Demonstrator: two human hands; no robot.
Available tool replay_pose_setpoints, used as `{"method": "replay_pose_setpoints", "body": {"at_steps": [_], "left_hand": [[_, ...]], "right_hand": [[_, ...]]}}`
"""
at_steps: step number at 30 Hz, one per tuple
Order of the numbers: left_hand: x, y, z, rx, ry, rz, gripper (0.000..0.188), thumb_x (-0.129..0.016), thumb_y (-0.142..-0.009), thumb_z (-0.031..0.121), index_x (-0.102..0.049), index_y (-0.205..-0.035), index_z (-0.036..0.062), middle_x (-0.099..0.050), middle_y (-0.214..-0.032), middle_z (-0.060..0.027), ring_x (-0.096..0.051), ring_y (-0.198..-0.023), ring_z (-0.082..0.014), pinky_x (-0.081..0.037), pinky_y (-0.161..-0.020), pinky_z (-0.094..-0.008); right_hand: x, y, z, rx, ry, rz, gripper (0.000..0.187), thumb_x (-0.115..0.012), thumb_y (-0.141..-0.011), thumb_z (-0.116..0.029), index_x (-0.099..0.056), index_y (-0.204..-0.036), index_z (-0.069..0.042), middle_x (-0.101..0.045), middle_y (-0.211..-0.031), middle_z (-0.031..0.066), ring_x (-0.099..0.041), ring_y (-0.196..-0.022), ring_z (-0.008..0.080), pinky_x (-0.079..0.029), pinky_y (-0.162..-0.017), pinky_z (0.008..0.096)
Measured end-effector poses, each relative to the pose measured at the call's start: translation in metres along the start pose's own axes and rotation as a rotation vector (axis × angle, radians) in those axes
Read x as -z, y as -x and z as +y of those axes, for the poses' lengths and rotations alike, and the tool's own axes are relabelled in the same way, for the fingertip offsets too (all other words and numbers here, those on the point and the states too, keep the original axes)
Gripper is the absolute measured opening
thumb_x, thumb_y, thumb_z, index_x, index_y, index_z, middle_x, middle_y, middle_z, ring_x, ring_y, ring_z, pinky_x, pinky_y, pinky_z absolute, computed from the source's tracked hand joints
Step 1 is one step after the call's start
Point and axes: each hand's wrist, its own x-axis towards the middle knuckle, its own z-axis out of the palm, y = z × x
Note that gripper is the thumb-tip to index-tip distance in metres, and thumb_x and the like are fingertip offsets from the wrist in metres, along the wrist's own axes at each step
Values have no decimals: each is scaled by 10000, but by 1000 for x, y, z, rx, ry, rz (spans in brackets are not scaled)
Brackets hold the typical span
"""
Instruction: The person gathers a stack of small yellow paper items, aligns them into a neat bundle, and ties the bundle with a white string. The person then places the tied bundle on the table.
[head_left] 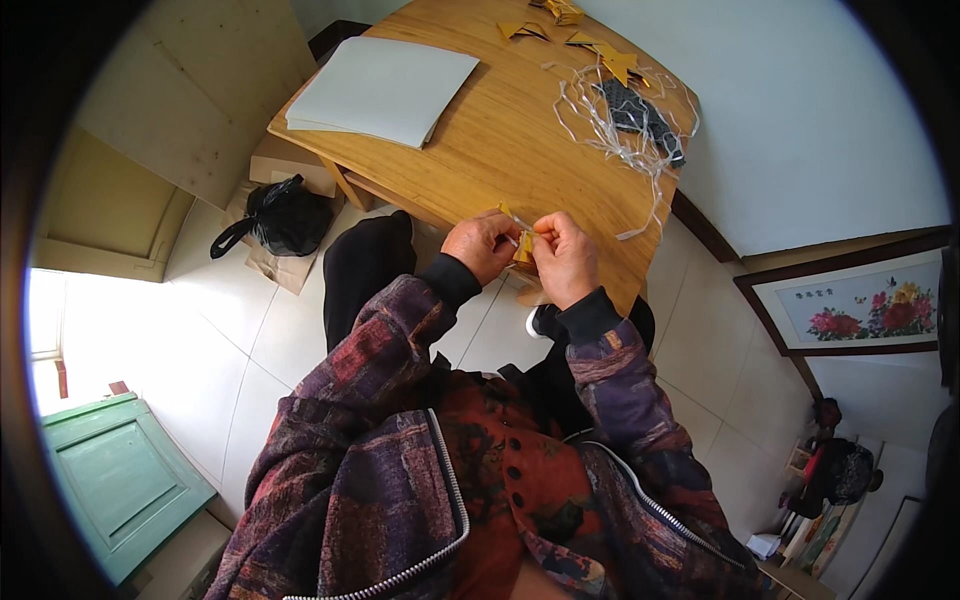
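Patterned purple-and-red jacket point(350, 490) sleeves and front fill the foreground, seen from the wearer's own head. At left, below the table's side, a black plastic bag point(290, 215) sits on the floor. Above it, a stack of white sheets point(385, 88) lies near the left rim of the wooden table point(485, 150). Center, the left hand point(483, 246) pinches a small gold folded piece point(525, 250) between thumb and fingers at the table's near edge. It looks like shiny card or foil paper: probably very light, springy, a little slick and easily creased, so best held lightly by its folded edges. The right hand point(566, 260) pinches its right side; exact contact is hidden by the fingers. Bare wood stretches beyond the hands, giving room forward; the curved edge drops off just below them. Farther right, a white cord tangle point(603, 125) could snag sleeves or fingers, with more gold pieces point(618, 62) behind it. Beyond the right edge stands a pale wall point(800, 130).
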Motion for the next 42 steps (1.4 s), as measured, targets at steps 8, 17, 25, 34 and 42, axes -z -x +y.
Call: {"method": "replay_pose_setpoints", "body": {"at_steps": [8,17,25,34,42], "left_hand": [[1,0,0,-44,-33,4,52,-642,-764,37,-617,-809,32,-598,-794,-101,-606,-718,-248,-484,-632,-313],[4,3,2,2,47,-46,78,-671,-756,40,-614,-807,23,-584,-800,-93,-604,-700,-232,-493,-625,-316],[1,5,2,-4,32,-21,115,-693,-758,69,-605,-824,37,-589,-801,-93,-616,-721,-247,-499,-624,-329],[5,6,6,0,24,-40,152,-661,-747,94,-590,-878,65,-600,-842,-124,-620,-779,-335,-506,-688,-401],[5,7,6,-3,20,-31,172,-656,-753,100,-564,-895,70,-596,-843,-132,-613,-793,-352,-498,-687,-423]], "right_hand": [[15,-15,-11,72,93,-271,114,-593,-818,-7,-616,-929,-1,-658,-773,131,-646,-681,213,-509,-627,320],[23,-41,-16,8,240,-481,84,-595,-786,-80,-637,-854,-54,-652,-867,171,-614,-813,376,-488,-693,451],[31,-44,-8,424,294,-514,37,-593,-800,-65,-596,-829,-44,-581,-863,134,-596,-763,376,-487,-652,461],[33,-53,-9,407,247,-515,49,-587,-823,-18,-587,-870,-28,-611,-804,101,-625,-709,262,-505,-619,352],[25,-46,-10,-45,-75,-559,69,-593,-819,-33,-620,-880,-14,-655,-747,125,-640,-650,204,-502,-599,307]]}}
